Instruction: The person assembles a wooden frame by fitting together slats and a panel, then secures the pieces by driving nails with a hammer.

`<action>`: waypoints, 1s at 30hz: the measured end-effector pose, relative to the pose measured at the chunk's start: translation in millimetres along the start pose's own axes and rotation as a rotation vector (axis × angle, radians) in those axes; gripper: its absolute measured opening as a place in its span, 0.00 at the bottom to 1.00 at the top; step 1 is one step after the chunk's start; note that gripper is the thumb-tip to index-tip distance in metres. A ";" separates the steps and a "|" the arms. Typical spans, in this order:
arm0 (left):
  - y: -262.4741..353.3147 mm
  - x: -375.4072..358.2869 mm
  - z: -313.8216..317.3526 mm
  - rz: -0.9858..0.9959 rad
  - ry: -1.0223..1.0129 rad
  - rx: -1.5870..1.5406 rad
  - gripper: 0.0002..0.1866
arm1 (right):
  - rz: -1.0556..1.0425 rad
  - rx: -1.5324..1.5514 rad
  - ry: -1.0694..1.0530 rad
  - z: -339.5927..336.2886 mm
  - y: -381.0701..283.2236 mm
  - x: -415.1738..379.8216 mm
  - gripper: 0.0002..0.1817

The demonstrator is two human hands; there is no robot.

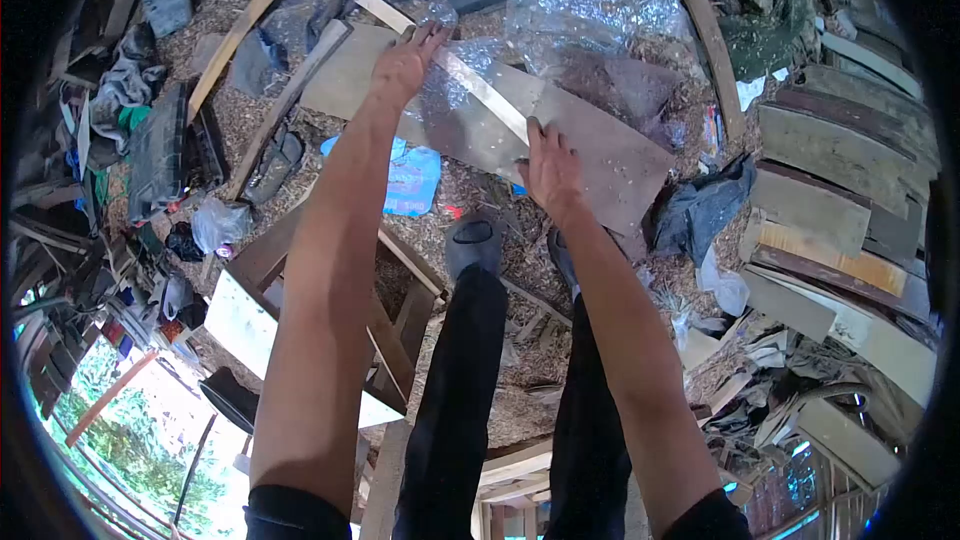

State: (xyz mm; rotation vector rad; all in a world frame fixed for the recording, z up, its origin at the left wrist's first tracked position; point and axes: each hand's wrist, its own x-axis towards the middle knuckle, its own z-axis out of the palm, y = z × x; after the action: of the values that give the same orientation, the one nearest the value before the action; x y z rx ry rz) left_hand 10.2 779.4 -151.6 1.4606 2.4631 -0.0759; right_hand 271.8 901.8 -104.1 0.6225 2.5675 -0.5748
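A narrow pale wooden strip (487, 97) lies slantwise on a wide brown board (600, 155) near the ground. My left hand (405, 68) is on the strip's upper left part, its fingers wrapped over it. My right hand (551, 168) rests at the strip's lower right end, fingers apart, with the fingertips touching the strip and the palm over the board. Clear plastic sheeting (590, 10) lies beyond the board and partly over it.
A blue plastic packet (411, 180) lies below the board. Stacked wooden boards (830, 150) stand at the right. A wooden frame with a white panel (240, 312) is at the left. A dark plastic bag (705, 208) sits beside the board's right end. Wood scraps litter the ground.
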 end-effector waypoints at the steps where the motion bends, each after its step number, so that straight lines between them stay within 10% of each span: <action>1: 1.5 3.3 3.7 0.004 -0.004 -0.004 0.30 | -0.030 -0.045 -0.023 3.5 1.6 10.0 0.28; 6: 15.8 10.0 -9.9 -0.031 -0.246 0.104 0.22 | -0.051 -0.171 -0.098 5.6 13.0 27.0 0.21; 15: 22.0 -10.3 -90.2 0.183 -0.072 -0.026 0.23 | -0.099 0.136 0.028 -125.7 64.0 -35.9 0.17; 30: 114.3 -200.3 -463.7 0.068 0.025 -0.585 0.20 | -0.546 0.013 0.225 -462.6 40.7 -213.4 0.19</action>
State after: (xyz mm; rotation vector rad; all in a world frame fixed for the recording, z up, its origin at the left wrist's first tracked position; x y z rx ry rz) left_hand 103.1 749.8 357.0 1.2738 2.1785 0.6235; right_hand 321.0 1088.3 369.1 -0.0308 2.9583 -0.7261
